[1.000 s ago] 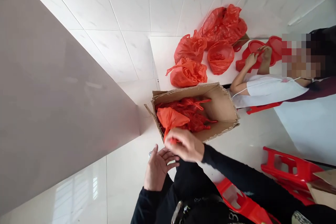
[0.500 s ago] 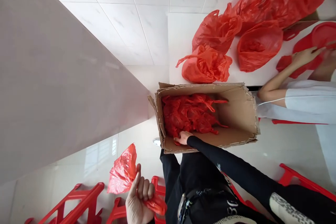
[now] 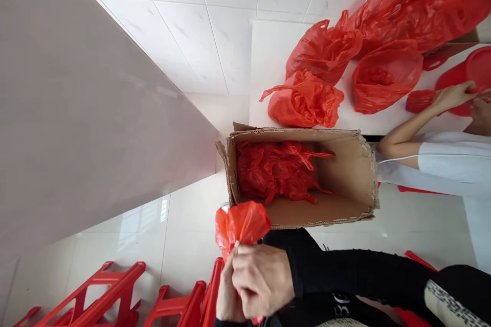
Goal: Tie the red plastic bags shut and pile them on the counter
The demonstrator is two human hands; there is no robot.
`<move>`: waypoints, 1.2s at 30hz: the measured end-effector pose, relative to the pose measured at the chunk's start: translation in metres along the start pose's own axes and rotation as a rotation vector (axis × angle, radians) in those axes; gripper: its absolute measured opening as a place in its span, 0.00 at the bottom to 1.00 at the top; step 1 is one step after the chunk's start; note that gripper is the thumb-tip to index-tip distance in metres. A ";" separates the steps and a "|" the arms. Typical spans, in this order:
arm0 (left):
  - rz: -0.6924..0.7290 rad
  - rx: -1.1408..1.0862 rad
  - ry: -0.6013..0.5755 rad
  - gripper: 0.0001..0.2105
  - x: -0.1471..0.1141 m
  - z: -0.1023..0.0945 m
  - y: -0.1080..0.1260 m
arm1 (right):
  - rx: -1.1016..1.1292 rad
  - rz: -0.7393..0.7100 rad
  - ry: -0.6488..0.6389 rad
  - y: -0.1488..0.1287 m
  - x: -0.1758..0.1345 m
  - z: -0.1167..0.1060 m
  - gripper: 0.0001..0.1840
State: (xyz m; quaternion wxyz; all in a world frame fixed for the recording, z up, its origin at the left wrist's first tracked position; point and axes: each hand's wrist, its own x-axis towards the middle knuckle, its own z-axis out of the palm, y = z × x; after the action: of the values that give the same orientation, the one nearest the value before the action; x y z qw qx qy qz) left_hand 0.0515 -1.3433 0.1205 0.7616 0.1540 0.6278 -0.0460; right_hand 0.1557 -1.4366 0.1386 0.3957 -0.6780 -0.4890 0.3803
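Observation:
A red plastic bag puffs up above my two hands, close to the near left corner of the cardboard box. My left hand is closed around the bag's gathered neck, partly hidden behind the other hand. Across it lies my right hand, fingers curled on the same bag, and a bit of red plastic shows below them. Inside the open cardboard box, several knotted red bags lie heaped toward the left end.
Several larger red bags stand on a white table beyond the box. At right a person in a white sleeve handles red plastic. Red stools stand at lower left. A pale slanted panel fills the left.
My right hand has come out of the box and joined my left hand on the bag. The left hand has moved right and the bag with it, nearer the box.

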 end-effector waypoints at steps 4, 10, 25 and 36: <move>0.050 -0.017 0.002 0.17 -0.007 -0.002 0.002 | 0.268 0.080 0.086 0.042 0.009 -0.033 0.09; 0.061 -0.144 -0.040 0.21 -0.011 -0.014 0.002 | 0.045 0.661 0.475 0.191 0.065 -0.102 0.13; 0.047 -0.402 0.016 0.14 -0.005 -0.012 0.007 | -0.266 0.575 0.219 0.130 0.029 -0.062 0.11; 0.096 -0.183 -0.114 0.19 -0.007 -0.004 0.016 | 0.213 0.191 0.016 0.035 -0.008 -0.005 0.19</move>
State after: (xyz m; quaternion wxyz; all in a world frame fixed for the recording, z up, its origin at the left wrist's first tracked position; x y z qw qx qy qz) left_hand 0.0509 -1.3279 0.1300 0.8084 0.1109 0.5767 0.0396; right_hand 0.1714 -1.4522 0.1097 0.4315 -0.6786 -0.3758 0.4605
